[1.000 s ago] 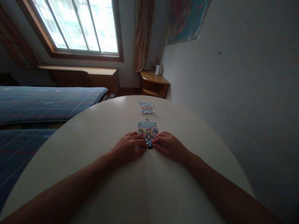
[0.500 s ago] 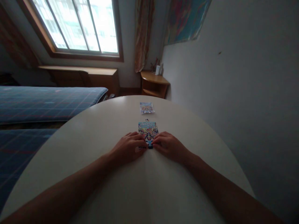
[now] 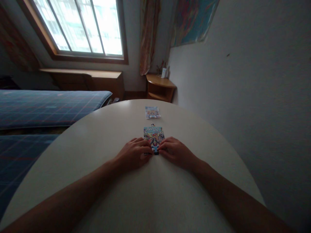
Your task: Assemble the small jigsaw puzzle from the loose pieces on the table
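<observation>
A small, colourful printed card with pale lettering along its top lies flat on the white table. It may be a jigsaw puzzle, but its joins are too small to tell. My left hand is closed at its lower left corner, fingers curled and tips pressed together over the print. On the lower right, my right hand is closed too, thumb and fingertips pinching at the edge. Between the fingertips a blue and black bit of the print shows. Both hands hide the card's lower corners.
Beyond the card lies a similarly printed packet, and a tiny dark piece sits at the card's top edge. A bed with a blue plaid mattress stands left. The wall rises at right; a corner shelf is behind.
</observation>
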A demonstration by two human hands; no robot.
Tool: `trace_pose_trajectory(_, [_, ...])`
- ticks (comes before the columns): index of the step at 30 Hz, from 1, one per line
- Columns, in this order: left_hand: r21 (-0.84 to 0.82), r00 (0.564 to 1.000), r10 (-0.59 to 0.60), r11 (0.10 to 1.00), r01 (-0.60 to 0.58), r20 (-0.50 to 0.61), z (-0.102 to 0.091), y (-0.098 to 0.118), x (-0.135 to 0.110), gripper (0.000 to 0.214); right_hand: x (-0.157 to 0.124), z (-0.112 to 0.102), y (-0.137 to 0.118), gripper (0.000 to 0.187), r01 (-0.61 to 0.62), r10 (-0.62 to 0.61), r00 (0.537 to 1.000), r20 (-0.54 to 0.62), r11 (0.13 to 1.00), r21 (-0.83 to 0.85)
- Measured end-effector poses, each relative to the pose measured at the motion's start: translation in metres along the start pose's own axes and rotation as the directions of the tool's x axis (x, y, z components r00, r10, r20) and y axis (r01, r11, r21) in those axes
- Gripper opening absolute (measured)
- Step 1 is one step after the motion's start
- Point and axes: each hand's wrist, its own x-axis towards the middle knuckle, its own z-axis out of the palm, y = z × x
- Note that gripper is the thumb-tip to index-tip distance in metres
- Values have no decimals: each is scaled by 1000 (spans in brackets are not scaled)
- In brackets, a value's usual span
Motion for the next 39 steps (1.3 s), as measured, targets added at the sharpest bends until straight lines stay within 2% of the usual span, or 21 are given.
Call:
trace_pose_trajectory(23, [-6,1000,-3,1000,3,-11,-2,4,1,15,0,0,-1,8,7,-7,1000,0,1000,9])
trace_pose_trajectory(32, [-169,997,-69,984,63,-30,6,-7,3,11,0,-1,-1,8,3,-3,1000,2,1000,4])
trace_pose_trajectory(39, [-195,995,-92,977,83,-40,7,-8,3,9,-1,-1,0,9,23,-23,1000,10,1000,6])
